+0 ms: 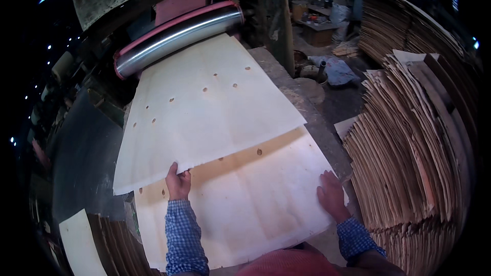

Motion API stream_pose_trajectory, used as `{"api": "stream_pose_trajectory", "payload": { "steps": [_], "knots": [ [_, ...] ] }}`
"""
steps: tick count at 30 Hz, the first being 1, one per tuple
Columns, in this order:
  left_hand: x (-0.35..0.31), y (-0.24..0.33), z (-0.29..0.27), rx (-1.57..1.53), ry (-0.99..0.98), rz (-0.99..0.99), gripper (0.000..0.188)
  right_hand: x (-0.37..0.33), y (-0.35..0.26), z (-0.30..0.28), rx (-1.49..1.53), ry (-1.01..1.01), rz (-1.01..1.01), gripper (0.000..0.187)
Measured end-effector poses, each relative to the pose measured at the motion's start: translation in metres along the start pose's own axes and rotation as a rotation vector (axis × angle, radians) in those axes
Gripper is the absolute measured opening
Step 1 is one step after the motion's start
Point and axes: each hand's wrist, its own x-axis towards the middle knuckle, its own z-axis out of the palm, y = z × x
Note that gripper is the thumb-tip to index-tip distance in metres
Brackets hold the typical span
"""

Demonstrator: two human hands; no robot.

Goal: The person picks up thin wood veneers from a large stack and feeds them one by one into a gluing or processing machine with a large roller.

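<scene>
A large pale wood veneer sheet (189,107), marked with several brown knots, slopes away from me to a shiny metal roller (179,36). My left hand (178,183) is closed on its near edge, the thumb on top and the fingers curled at the edge. Partly under it lies a second veneer sheet (240,199), shaded along the overlap. On the right edge of this lower sheet rests my right hand (332,194), its thumb apart from the fingers and nothing in its grasp.
Tall stacks of brown-edged veneer (394,148) stand close on my right. More upright sheets (76,243) are at the lower left. A rough ledge (307,94) runs along the sheets' right side. Beyond it are a bucket (309,74) and a low table (317,33).
</scene>
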Motion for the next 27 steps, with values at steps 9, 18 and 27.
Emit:
{"api": "stream_pose_trajectory", "payload": {
  "steps": [9, 18, 27],
  "knots": [
    [-0.013, -0.039, 0.002, 0.04, -0.052, -0.181, 0.042, 0.021, 0.013, -0.027, 0.047, -0.17, 0.305, 0.043],
    [-0.234, -0.076, -0.152, -0.181, -0.221, -0.285, 0.047, 0.112, -0.005, -0.079, 0.91, -0.717, 0.348, 0.041],
    [-0.294, -0.086, -0.12, -0.438, -0.109, -0.087, 0.048, 0.096, -0.029, -0.118, 1.479, -0.243, 0.31, 0.036]
  ]
}}
